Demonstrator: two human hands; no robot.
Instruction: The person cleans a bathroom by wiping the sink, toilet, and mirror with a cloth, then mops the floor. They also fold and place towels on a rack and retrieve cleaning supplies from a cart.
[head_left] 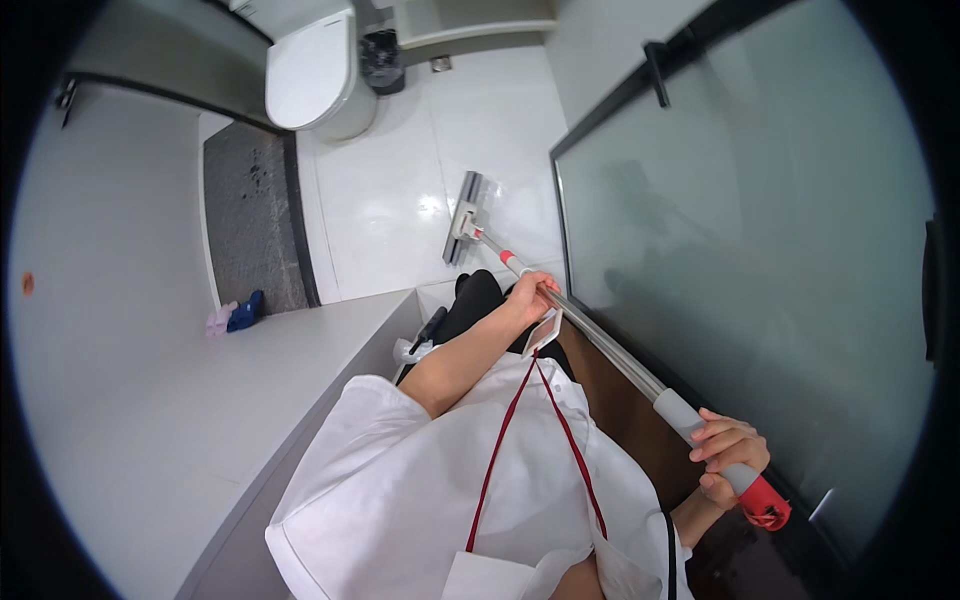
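Observation:
A mop [610, 350] with a long metal pole slants from lower right up to the middle of the view. Its flat grey-and-white head [462, 218] rests on the white tiled floor. My left hand [532, 294] is wrapped round the pole partway down, near a red collar. Higher up the pole, my right hand [728, 448] grips the grey handle just below its red end cap. A badge [542, 333] on a red lanyard hangs at my front, close beside the left hand.
A white toilet [312, 75] and a black-lined bin [382, 62] stand at the far side. A frosted glass door [740, 220] with a black frame is close on the right. At left, slippers [244, 312] lie by a dark grey floor strip [255, 220]. A small drain [441, 64] sits in the floor.

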